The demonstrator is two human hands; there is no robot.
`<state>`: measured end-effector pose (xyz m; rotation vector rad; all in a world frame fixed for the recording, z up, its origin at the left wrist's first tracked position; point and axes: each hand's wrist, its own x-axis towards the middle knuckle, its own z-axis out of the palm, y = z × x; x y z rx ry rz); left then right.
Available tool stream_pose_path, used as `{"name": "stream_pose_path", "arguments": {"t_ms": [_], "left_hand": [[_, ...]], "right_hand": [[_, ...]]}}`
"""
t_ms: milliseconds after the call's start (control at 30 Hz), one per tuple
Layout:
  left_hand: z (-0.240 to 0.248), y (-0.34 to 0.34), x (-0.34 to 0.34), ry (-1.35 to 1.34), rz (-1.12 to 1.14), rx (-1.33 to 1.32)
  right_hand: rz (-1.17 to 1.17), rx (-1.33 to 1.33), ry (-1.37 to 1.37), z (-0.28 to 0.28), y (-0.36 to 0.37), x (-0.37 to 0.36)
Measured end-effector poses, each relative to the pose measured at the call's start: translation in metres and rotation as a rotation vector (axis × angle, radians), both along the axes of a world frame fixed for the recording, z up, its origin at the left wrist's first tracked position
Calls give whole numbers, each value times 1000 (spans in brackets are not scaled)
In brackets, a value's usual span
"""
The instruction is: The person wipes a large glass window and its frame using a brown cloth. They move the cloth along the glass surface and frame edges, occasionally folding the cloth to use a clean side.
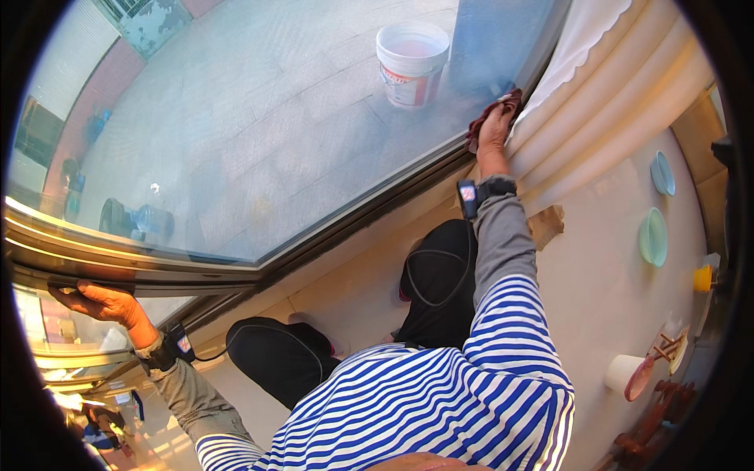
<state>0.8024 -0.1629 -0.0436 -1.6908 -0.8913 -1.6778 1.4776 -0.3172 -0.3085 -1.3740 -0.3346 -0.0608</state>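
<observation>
A large glass pane [259, 141] in a dark frame [377, 188] stands in front of me, its left part angled toward me. My right hand [495, 132] holds a dark red cloth [512, 102] against the glass at the right, close to the frame and the curtain. Over at the left, my left hand [106, 304] grips the lower edge of the dark window frame, with the thumb up against it. Part of its fingers is hidden by the frame. Both wrists wear black straps with small devices.
A cream curtain [605, 94] hangs beside my right hand. Beyond the glass stands a white bucket [411, 67] on paving. At the right are a blue bowl [662, 173], a green bowl [653, 237] and a white cup [624, 372]. My knees are bent below the frame.
</observation>
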Motion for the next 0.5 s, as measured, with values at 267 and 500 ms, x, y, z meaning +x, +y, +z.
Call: {"name": "stream_pose_path", "arguments": {"t_ms": [267, 500], "left_hand": [[-1, -1, 1, -13, 32, 2], [-1, -5, 6, -20, -136, -39]], "right_hand": [[-81, -194, 416, -57, 12, -82], [105, 22, 434, -67, 38, -244]]}}
